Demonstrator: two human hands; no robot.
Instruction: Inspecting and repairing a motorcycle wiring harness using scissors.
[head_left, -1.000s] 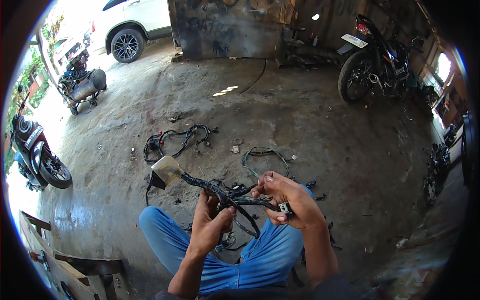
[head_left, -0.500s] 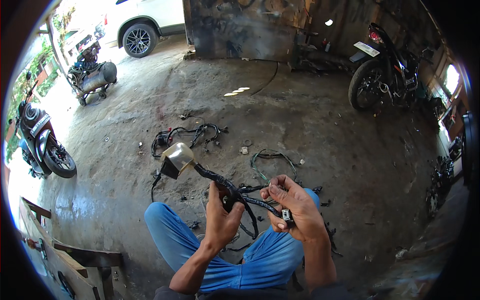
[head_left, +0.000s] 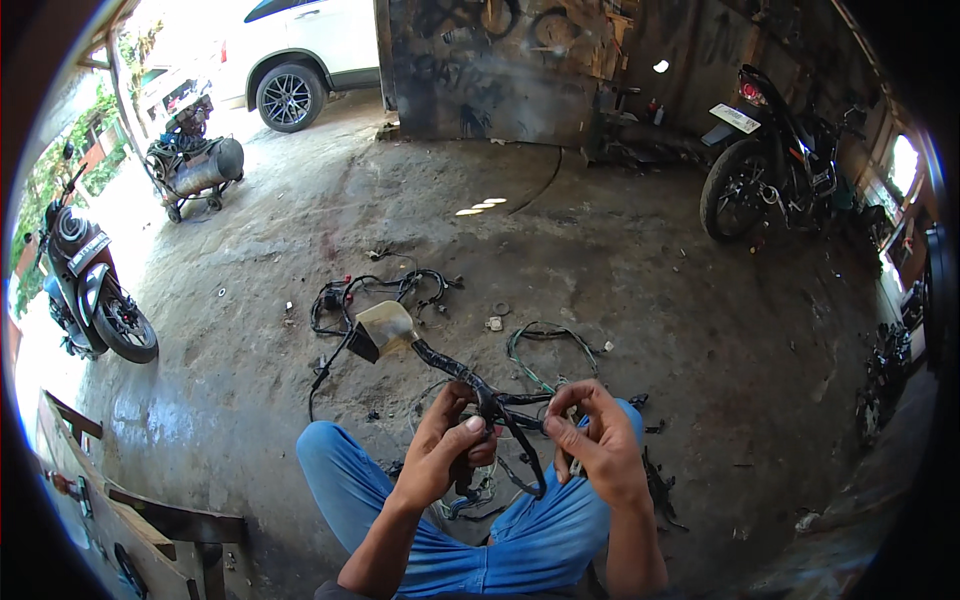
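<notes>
Between my hands is a black-taped wiring harness, its branches looping below my fingers. A translucent yellowish cover with a black piece at its end tops the thick branch, which points up and left. My left hand is closed around the harness, thumb pressing against the bundle. Close by on the right, my right hand pinches a branch of the same harness between thumb and fingers. Exactly what its fingertips grip is partly hidden.
Beyond my knees, another black wiring harness and a coil of green wire lie on the stained concrete floor. Loose wires lie between my legs. Motorbikes stand at both sides. An air compressor and white car are farther off; wooden framing is at lower left.
My hands have come closer together, and the covered end has shifted right and down. The pale connector seen at my right palm is now out of sight. The whole view has tilted slightly.
</notes>
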